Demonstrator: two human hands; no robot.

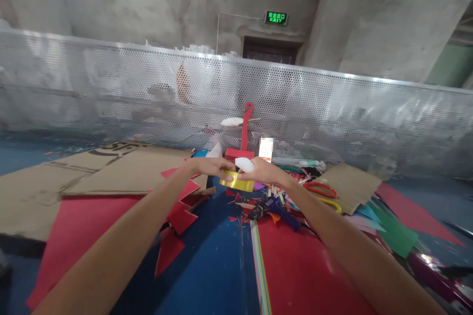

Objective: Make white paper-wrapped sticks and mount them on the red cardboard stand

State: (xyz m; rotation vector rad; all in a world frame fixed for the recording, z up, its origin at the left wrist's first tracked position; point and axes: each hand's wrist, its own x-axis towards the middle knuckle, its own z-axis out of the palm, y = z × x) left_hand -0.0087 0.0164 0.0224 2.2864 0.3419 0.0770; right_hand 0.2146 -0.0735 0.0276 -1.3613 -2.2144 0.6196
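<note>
My left hand [211,166] pinches the left end of a shiny yellow strip [238,185], which looks like glossy paper or foil. At its right end my right hand [263,171] has its fingers closed on the same strip. A white, rounded piece [244,164] sits against the right fingers, above the strip; whether they grip it I cannot tell. Just beyond the hands stands a red cut-out [245,130] with a hooked top and a wide base. A similar white oval piece [232,121] with a thin stick is beside its stem.
Cardboard sheets [118,170] and jagged red paper lie left. A blue glue gun [281,212], red scraps and red-handled scissors [320,189] lie right of centre. A stack of coloured paper [303,266] is in front. Perforated metal mesh [129,83] borders the table's back.
</note>
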